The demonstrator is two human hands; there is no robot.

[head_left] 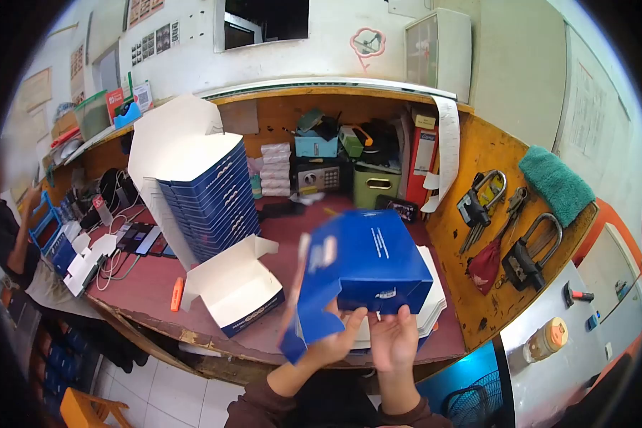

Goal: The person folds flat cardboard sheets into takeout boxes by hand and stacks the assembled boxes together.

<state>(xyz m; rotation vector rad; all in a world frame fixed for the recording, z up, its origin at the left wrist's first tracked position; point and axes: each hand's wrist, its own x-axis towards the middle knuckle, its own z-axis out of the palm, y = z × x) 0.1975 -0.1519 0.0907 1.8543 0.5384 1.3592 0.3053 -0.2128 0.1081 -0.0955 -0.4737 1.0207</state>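
The left hand (339, 342) is partly curled and clamped on the lower near edge of a blue box (378, 250), beside a loose flap on that side. The right hand (394, 341) sits just beside it, palm turned up, its digits pinching the same edge. The blue box is directly above and beyond both hands, tilted, its left end smeared by blur.

White lines of print run across the box's upper face, and a small white mark sits on the near panel just above the fingertips; neither can be read. Just beyond the right hand, partly under the box, lies a pile of white sheets (436, 296) on the red-topped bench (289, 246).

Left of the left hand stands an open carton (237, 289), white inside, with pale lettering too small to read along its blue front. An orange marker (177, 294) lies farther left. Beyond the carton rises a tall stack of blue cartons (210, 196) with repeated white logos, unreadable. Well beyond the right hand, a red binder (422, 160) bears a dark label with unclear wording.
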